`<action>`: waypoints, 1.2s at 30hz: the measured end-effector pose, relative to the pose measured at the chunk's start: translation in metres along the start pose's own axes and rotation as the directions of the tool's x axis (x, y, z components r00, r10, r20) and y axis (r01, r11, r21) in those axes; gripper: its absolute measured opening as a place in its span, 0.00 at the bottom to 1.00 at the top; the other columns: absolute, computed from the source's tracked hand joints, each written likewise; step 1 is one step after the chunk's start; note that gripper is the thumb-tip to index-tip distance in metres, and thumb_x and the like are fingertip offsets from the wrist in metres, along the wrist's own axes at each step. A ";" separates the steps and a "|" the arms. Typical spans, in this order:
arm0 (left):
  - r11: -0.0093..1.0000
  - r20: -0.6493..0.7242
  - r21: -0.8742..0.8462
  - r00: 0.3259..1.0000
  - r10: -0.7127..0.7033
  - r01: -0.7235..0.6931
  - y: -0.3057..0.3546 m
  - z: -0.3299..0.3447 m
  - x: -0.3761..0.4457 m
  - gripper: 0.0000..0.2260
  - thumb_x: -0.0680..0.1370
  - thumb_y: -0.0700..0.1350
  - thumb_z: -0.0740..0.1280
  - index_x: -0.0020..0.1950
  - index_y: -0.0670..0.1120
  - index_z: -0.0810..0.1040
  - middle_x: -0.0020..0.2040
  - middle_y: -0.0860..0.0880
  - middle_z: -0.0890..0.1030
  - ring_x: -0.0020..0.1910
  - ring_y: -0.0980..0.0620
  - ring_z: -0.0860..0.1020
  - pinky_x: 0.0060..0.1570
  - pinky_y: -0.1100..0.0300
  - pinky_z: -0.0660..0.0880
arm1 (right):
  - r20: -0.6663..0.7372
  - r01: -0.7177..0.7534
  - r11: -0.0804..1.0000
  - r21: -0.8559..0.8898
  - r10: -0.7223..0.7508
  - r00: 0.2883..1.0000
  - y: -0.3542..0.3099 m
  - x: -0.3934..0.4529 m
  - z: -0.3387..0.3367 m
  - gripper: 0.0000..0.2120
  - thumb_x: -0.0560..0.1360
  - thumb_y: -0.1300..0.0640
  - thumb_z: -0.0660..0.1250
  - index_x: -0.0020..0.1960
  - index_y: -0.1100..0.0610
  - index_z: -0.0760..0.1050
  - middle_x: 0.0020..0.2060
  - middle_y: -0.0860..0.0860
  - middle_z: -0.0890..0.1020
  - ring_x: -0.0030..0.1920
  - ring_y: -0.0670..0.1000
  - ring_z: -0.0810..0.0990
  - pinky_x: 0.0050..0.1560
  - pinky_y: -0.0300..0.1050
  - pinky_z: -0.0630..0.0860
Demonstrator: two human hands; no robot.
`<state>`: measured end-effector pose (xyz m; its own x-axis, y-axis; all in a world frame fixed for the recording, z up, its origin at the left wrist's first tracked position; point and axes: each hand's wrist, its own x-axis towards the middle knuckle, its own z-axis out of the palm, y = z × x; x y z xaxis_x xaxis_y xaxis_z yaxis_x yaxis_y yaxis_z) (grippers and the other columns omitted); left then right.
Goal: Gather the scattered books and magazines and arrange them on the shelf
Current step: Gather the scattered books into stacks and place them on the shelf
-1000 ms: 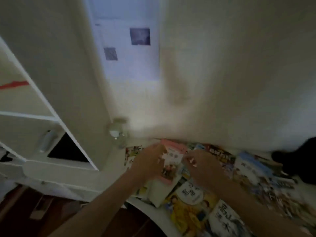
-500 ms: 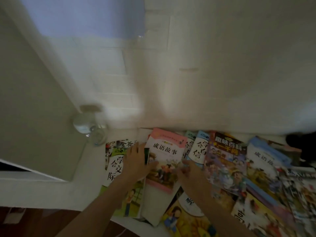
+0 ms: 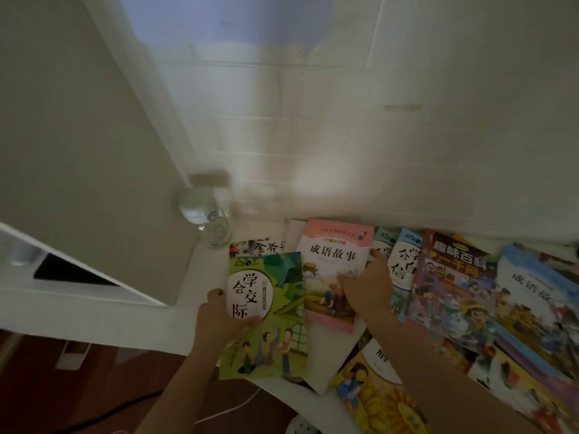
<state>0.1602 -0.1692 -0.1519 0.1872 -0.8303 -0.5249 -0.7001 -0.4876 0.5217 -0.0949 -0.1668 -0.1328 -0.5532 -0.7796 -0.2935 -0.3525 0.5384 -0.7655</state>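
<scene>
Several colourful children's books lie scattered on a white table (image 3: 200, 277) against the wall. My left hand (image 3: 219, 317) grips the left edge of a green book (image 3: 269, 311), thumb on its cover. Beside it lies a pink book (image 3: 332, 267); my right hand (image 3: 366, 286) holds its right side, fingers curled at the edge. Further right are a blue-and-white book (image 3: 404, 267), a purple comic-style book (image 3: 454, 283) and a yellow book (image 3: 376, 389) near the front. A corner of the white shelf unit (image 3: 78, 296) shows at the left.
A clear glass bottle (image 3: 205, 214) stands at the table's back left corner by the wall. More books pile up at the far right (image 3: 539, 308). Dark wooden floor (image 3: 94, 386) with a white cable lies below the table edge.
My left hand has slid from the pink book to the green book and now grips it, lifted over its neighbours. My right hand has moved up onto the pink book's right edge.
</scene>
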 end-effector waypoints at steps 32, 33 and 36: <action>0.891 0.353 -0.271 0.823 0.444 -0.365 0.183 0.109 -0.071 0.13 0.78 0.56 0.65 0.60 0.53 0.76 0.53 0.54 0.82 0.50 0.52 0.81 0.52 0.49 0.80 | 0.195 -0.224 0.633 0.741 0.117 0.974 0.068 -0.029 -0.161 0.19 0.78 0.71 0.61 0.63 0.53 0.75 0.54 0.54 0.84 0.52 0.57 0.83 0.47 0.56 0.82; 0.884 0.415 -0.252 0.781 0.467 -0.394 0.190 0.123 -0.076 0.13 0.78 0.56 0.65 0.60 0.53 0.76 0.54 0.54 0.82 0.52 0.52 0.81 0.54 0.49 0.79 | 0.189 -0.241 0.596 0.765 0.150 0.970 0.075 -0.025 -0.176 0.19 0.77 0.73 0.59 0.59 0.54 0.76 0.50 0.55 0.85 0.48 0.57 0.85 0.42 0.54 0.82; 0.838 0.492 -0.221 0.685 0.537 -0.498 0.196 0.160 -0.080 0.14 0.79 0.52 0.65 0.63 0.51 0.76 0.58 0.56 0.79 0.55 0.56 0.77 0.57 0.63 0.76 | 0.154 -0.280 0.572 0.771 0.259 0.953 0.101 -0.013 -0.207 0.20 0.77 0.75 0.56 0.56 0.55 0.77 0.44 0.54 0.86 0.42 0.56 0.86 0.35 0.52 0.82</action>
<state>-0.1023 -0.1558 -0.1150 -0.5866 -0.6983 -0.4103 -0.5276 -0.0549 0.8477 -0.2797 -0.0356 -0.0873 -0.5022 -0.6532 -0.5667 0.5352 0.2800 -0.7970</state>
